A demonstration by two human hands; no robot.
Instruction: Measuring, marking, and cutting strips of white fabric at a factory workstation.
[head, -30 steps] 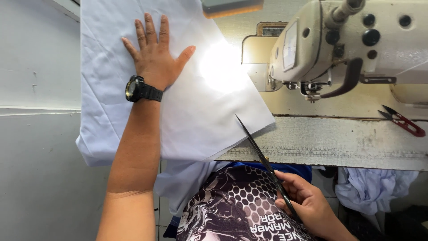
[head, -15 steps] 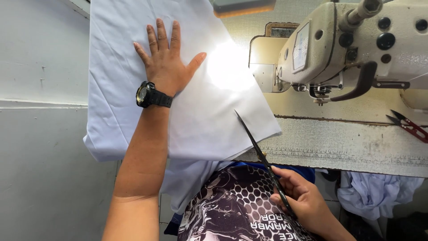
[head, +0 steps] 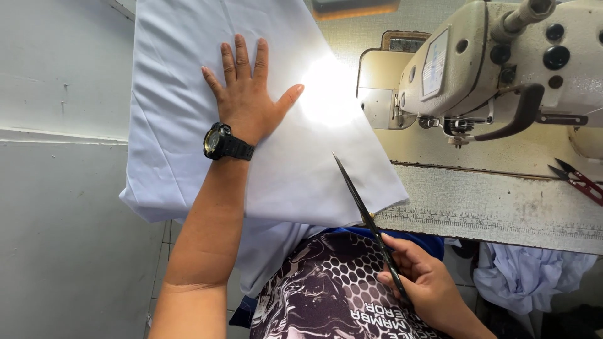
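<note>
The left hand (head: 248, 94) is laid flat, palm down and fingers spread wide, on a sheet of white fabric (head: 188, 144); nothing is gripped by it. A black wristwatch (head: 223, 143) is worn on that wrist. The fabric is spread over the left part of the counter (head: 502, 204), with its near edge hanging over the counter's front and a brightly lit patch seen just right of the thumb. The right hand (head: 421, 282) is closed around the handles of a pair of long black scissors (head: 364, 210), near the body and below the counter edge. The blades are seen together, pointing far and leftward, with the tip lying over the near right corner of the fabric. A cream sewing machine (head: 496, 69) is stationed at the far right of the counter. Red-handled thread snips (head: 578, 179) are lying at the right edge. A heap of pale cloth (head: 527, 276) is noted beneath the counter, right.
</note>
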